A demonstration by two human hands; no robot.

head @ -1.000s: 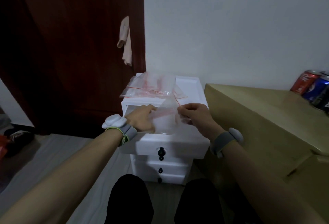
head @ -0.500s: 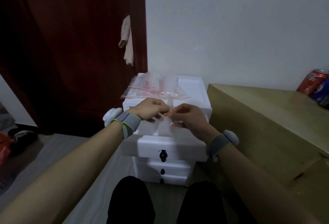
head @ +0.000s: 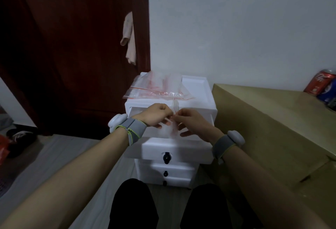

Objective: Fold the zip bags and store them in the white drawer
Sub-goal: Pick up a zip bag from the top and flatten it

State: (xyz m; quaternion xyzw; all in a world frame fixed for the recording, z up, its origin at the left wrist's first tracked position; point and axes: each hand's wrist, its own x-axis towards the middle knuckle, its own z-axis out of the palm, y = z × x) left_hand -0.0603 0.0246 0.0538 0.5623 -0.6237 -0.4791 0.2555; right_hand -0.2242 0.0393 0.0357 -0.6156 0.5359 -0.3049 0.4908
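The pulled-out top drawer (head: 174, 148) lies open upward, but both hands, left hand (head: 156, 115) and right hand (head: 190, 123), and the held zip bag (head: 171, 128) hang over it. A cardboard box (head: 272, 119) crowds its right side; loose zip bags (head: 156, 88) cover the cabinet top (head: 198, 90).

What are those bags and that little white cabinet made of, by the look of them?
Bags: thin clear plastic film, glossy and crinkled, with red zip lines; the cabinet top shows through them. The one in the hands looks the same. Cabinet: smooth, matte white, probably moulded plastic or painted wood; the knobs look like dark, shiny plastic.
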